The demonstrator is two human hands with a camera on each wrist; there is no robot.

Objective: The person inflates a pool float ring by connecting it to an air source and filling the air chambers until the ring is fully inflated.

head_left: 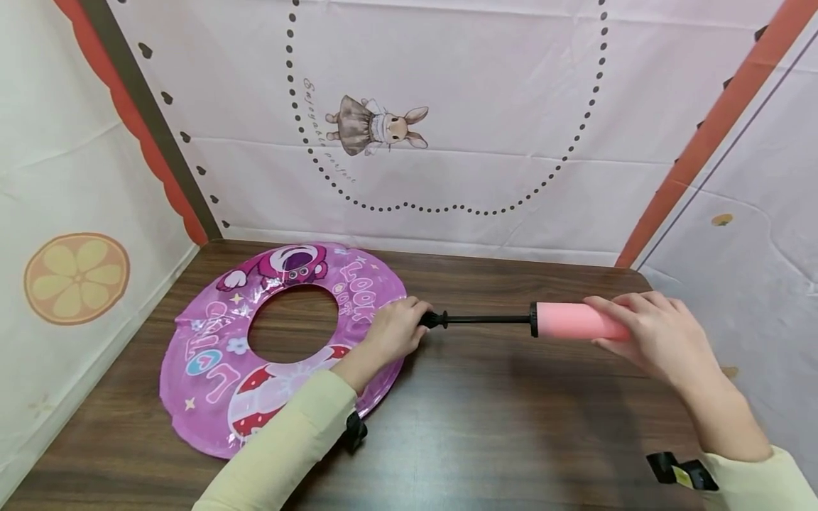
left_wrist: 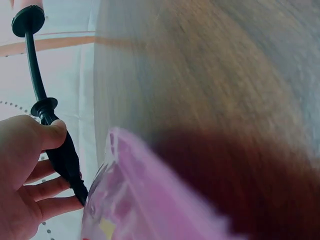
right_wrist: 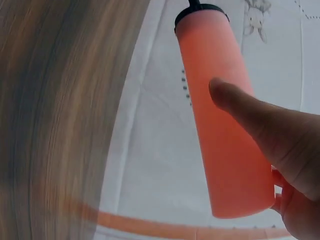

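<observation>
A hand air pump lies level above the table, with a pink barrel (head_left: 569,321) and a thin black rod (head_left: 488,319). My right hand (head_left: 664,348) grips the barrel by its far right end; in the right wrist view the thumb lies along the pump barrel (right_wrist: 220,120). Between thumb and fingers, my left hand (head_left: 396,328) holds the black tapered end piece (left_wrist: 65,155) of the pump. The tip of that piece is at the edge of a purple swim ring (head_left: 220,362); whether it sits in a valve is hidden. The ring lies flat, looking partly inflated.
The brown wooden table (head_left: 460,440) carries the ring on its left half. Printed cloth walls (head_left: 486,92) stand at the back and on both sides. Black straps (head_left: 682,474) are fastened near the cuffs of the pale yellow sleeves.
</observation>
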